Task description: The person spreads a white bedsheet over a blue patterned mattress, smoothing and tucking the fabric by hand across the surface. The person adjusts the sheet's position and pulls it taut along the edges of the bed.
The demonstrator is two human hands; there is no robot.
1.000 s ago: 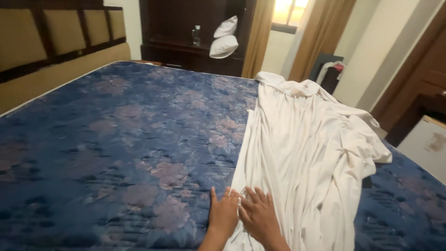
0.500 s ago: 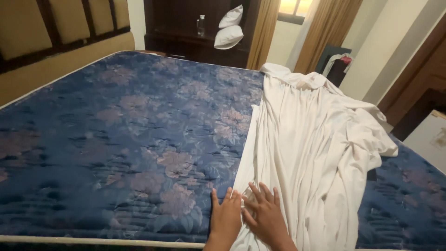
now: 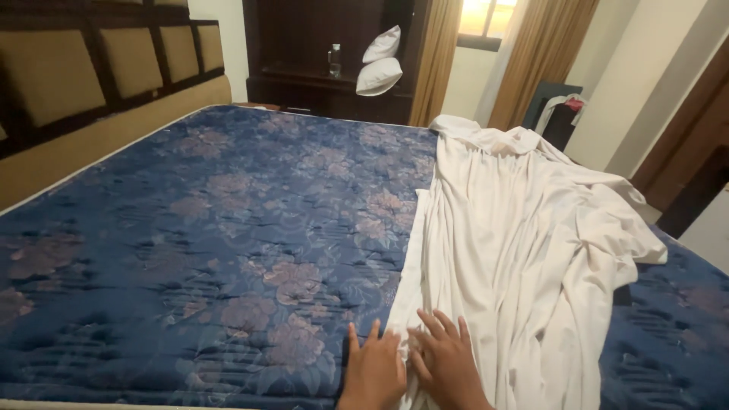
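Now more mattress edge below hands.

Matt white cloth sheet w/ soft creases, quilted blue floral fabric mattress, padded tan headboard, dark wood cabinet

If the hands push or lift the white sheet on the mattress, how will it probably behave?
The white bed sheet is probably floppy: it lies in long folds and bunches at its far end. It likely bunches up when pushed, since creases gather where the left hand and right hand press its near edge. It seems light for its size and may drag on the quilted blue mattress.
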